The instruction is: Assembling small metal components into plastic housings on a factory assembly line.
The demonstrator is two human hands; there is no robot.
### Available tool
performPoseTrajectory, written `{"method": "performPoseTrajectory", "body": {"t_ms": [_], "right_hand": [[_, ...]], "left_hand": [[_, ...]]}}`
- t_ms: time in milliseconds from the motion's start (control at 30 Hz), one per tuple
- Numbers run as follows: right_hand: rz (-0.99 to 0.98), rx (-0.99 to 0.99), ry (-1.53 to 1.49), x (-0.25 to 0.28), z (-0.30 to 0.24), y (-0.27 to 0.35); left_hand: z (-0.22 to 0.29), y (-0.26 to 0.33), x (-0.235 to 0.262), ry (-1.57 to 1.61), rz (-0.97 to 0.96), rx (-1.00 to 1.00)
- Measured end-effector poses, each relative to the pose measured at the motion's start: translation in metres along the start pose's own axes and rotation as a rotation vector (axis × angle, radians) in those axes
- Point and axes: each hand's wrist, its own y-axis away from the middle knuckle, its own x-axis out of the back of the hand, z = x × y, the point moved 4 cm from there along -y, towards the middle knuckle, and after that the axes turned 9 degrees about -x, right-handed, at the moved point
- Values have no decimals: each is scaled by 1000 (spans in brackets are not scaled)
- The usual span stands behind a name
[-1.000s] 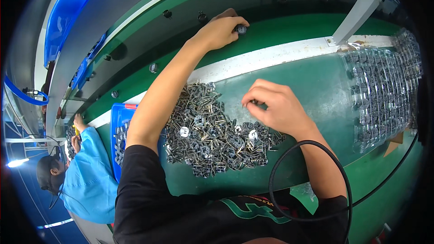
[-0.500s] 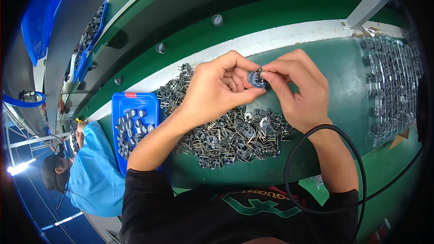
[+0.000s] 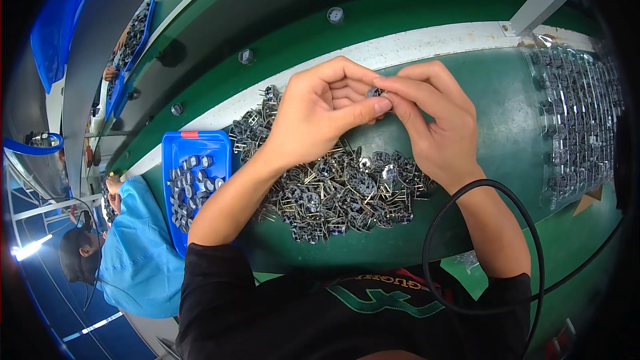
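Note:
Above the work table, both hands meet around a small round grey part, mostly covered by fingers. My left hand holds it between thumb and fingers, the other fingers curled behind. My right hand pinches at the part's right side, thumb and index fingertips closed against it. Below my hands lies a loose pile of small dark electronic parts with metal pins, which also stretches up behind my left forearm.
A blue tray of round grey parts stands left of my left arm. Clear plastic trays of dark parts are stacked at right. Round parts sit on a green conveyor beyond the white rail. A black cable loops by my right forearm. A co-worker in blue sits at left.
My fingers have closed further over the round part, turning it so its pins no longer show. Parts on the conveyor have shifted right and away.

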Motion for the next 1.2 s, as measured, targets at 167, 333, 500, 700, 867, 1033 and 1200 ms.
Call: {"method": "performPoseTrajectory", "body": {"t_ms": [167, 333, 500, 700, 867, 1033, 1200], "right_hand": [[-30, -121, -239, 0, 8, 1], [-93, -284, -367, -1, 18, 1], [-463, 53, 176, -18, 16, 10], [-698, 91, 184, -34, 9, 29], [-652, -29, 202, -19, 12, 21], [-514, -212, -78, -8, 22, 3], [-472, -611, -656, -7, 28, -4]], "left_hand": [[5, -4, 3, 90, -46, 70], [4, -22, 12, -85, -66, 69], [-19, -91, 86, -525, 228, -57], [-44, -137, 157, -1127, 355, 12], [-42, -146, 119, -1508, 304, -168], [-49, -150, 58, -1033, -282, -415], [-53, -148, 56, -1089, -313, -207]]}}
